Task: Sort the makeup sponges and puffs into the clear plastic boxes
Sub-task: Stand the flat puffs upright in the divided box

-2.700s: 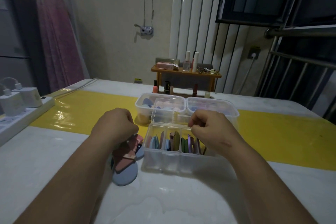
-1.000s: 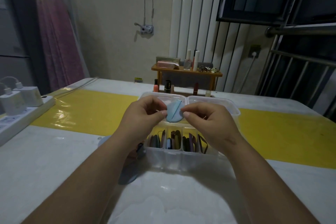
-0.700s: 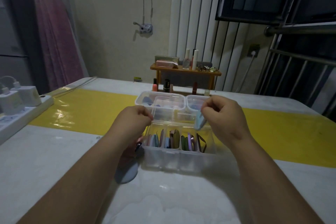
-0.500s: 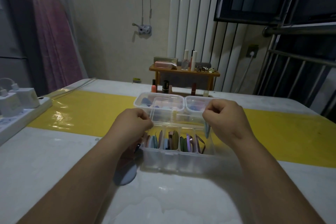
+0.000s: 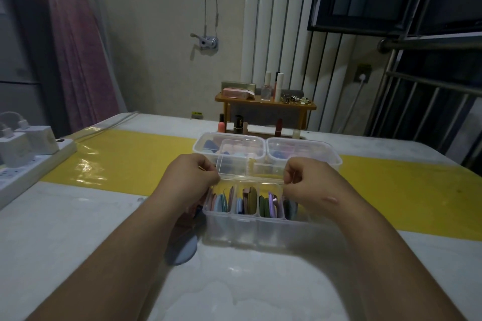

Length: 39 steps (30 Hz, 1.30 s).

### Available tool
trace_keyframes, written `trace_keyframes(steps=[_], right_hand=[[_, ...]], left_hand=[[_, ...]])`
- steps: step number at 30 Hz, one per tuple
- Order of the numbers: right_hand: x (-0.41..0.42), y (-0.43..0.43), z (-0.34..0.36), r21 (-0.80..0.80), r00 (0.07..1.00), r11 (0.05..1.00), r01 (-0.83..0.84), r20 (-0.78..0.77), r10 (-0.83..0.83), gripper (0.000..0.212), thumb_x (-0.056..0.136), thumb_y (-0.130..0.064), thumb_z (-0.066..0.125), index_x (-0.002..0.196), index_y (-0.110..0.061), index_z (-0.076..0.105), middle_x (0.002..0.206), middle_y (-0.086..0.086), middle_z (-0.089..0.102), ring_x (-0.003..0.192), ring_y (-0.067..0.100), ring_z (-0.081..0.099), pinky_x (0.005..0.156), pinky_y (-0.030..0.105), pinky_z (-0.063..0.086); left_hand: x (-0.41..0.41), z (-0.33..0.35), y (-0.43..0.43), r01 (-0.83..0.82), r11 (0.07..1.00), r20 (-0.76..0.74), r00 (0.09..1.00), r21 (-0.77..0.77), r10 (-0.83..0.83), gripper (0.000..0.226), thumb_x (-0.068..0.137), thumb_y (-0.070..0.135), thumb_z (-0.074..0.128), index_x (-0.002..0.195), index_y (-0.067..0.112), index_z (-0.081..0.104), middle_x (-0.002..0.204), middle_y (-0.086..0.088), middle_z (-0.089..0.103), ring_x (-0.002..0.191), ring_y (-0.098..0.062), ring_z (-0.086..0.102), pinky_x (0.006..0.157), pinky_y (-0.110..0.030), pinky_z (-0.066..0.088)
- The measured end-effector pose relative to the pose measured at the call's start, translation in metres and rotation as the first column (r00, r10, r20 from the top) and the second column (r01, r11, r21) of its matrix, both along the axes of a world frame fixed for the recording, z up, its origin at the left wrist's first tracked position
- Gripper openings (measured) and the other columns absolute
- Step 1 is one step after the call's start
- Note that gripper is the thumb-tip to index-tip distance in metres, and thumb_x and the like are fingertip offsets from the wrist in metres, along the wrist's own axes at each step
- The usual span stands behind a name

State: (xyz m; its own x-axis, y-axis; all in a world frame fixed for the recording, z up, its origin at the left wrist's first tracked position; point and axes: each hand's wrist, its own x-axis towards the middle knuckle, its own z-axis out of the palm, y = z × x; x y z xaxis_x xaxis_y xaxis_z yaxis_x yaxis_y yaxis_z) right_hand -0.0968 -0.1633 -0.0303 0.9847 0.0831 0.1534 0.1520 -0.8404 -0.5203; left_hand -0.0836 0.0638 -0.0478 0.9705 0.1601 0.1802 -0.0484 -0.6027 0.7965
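Curling at the far rim of the divided clear box (image 5: 257, 229) on the worktop (image 5: 78, 229), the left grip (image 5: 193, 177) and right grip (image 5: 310, 185) are closed tight; whether either pinches anything cannot be told. Coloured puffs (image 5: 250, 200) stand on edge in the box's compartments, and a blue puff (image 5: 182, 253) lies beside its left wall.

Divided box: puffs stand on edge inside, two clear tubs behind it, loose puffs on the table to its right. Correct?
No: the loose puffs lie on the table to the left of the divided box, not to its right, as the head view shows. The rest holds.
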Motion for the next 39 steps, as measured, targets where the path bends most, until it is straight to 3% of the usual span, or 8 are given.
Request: trace_keyframes(steps=[5,12,16,22,25,28,33,39], right_hand=[[-0.003,-0.001,0.006,-0.032,0.994,0.999,0.041,0.099,-0.038,0.007,0.073,-0.017,0.063,0.067,-0.021,0.061,0.068,-0.003,0.061,0.071,0.02,0.06,0.066,0.041,0.055],[0.0,0.003,0.002,-0.102,0.997,0.995,0.02,-0.072,-0.027,0.012,0.075,-0.022,0.062,0.069,-0.024,0.072,0.072,-0.006,0.069,0.075,0.015,0.065,0.074,0.041,0.06],[0.0,0.001,0.001,-0.062,0.999,0.998,0.026,-0.039,-0.028,0.015,0.079,-0.018,0.059,0.074,-0.024,0.072,0.079,-0.006,0.07,0.08,0.015,0.064,0.077,0.041,0.059],[0.0,0.002,0.0,-0.022,1.0,1.0,0.009,0.018,-0.009,0.017,0.08,-0.018,0.057,0.075,-0.026,0.071,0.081,-0.009,0.068,0.081,0.015,0.063,0.078,0.042,0.058],[-0.001,0.003,-0.001,0.019,0.999,1.0,-0.004,0.046,0.003,0.019,0.082,-0.016,0.056,0.076,-0.027,0.07,0.081,-0.008,0.068,0.081,0.015,0.062,0.079,0.041,0.058],[-0.002,0.007,-0.002,0.049,0.997,0.999,-0.023,0.071,0.019,0.021,0.086,-0.014,0.056,0.076,-0.029,0.068,0.082,-0.007,0.068,0.081,0.014,0.062,0.078,0.039,0.058],[-0.005,0.011,-0.003,0.083,0.995,0.995,-0.053,0.094,0.045,0.025,0.088,-0.012,0.055,0.077,-0.032,0.066,0.082,-0.008,0.067,0.079,0.011,0.061,0.071,0.032,0.056],[-0.005,0.014,-0.004,0.095,0.995,0.994,-0.06,0.084,0.052,0.022,0.086,-0.014,0.057,0.077,-0.031,0.067,0.082,-0.009,0.068,0.077,0.01,0.062,0.069,0.031,0.056]], left_hand=[[-0.001,0.0,0.0,0.01,1.0,-0.004,1.0,-0.014,-0.01,0.007,0.082,0.014,0.071,0.075,0.015,0.07,0.074,-0.004,0.069,0.066,-0.017,0.062,0.053,-0.024,0.044],[0.0,0.0,0.0,0.02,0.999,-0.012,1.0,-0.027,-0.021,0.009,0.083,0.014,0.07,0.074,0.014,0.07,0.072,-0.006,0.07,0.058,-0.015,0.058,0.05,-0.023,0.042],[0.002,0.0,0.004,0.014,0.995,-0.017,1.0,-0.095,-0.016,0.01,0.083,0.011,0.067,0.074,0.01,0.071,0.073,-0.009,0.071,0.053,-0.015,0.057,0.048,-0.023,0.046],[0.008,-0.002,0.016,0.004,0.988,-0.007,1.0,-0.151,-0.005,0.014,0.081,0.008,0.072,0.07,0.018,0.073,0.074,-0.007,0.071,0.072,-0.029,0.066,0.066,-0.042,0.06],[0.011,-0.003,0.02,-0.025,0.993,0.003,1.0,-0.12,0.025,0.018,0.087,0.003,0.066,0.076,0.017,0.071,0.077,-0.007,0.065,0.056,-0.018,0.051,0.041,-0.017,0.043],[0.013,-0.005,0.023,-0.052,0.991,0.017,0.998,-0.127,0.055,0.019,0.089,-0.002,0.062,0.08,0.013,0.071,0.084,-0.01,0.063,0.06,-0.014,0.048,0.034,-0.008,0.034],[0.016,-0.008,0.026,-0.085,0.996,0.037,0.996,-0.014,0.086,0.013,0.085,0.007,0.066,0.083,0.019,0.072,0.084,-0.003,0.068,0.069,-0.013,0.059,0.046,-0.017,0.043],[0.012,-0.007,0.029,-0.042,0.936,-0.115,0.99,0.348,0.087,0.016,0.077,0.034,0.071,0.091,0.031,0.067,0.079,0.008,0.068,0.071,-0.014,0.065,0.068,-0.031,0.055]])
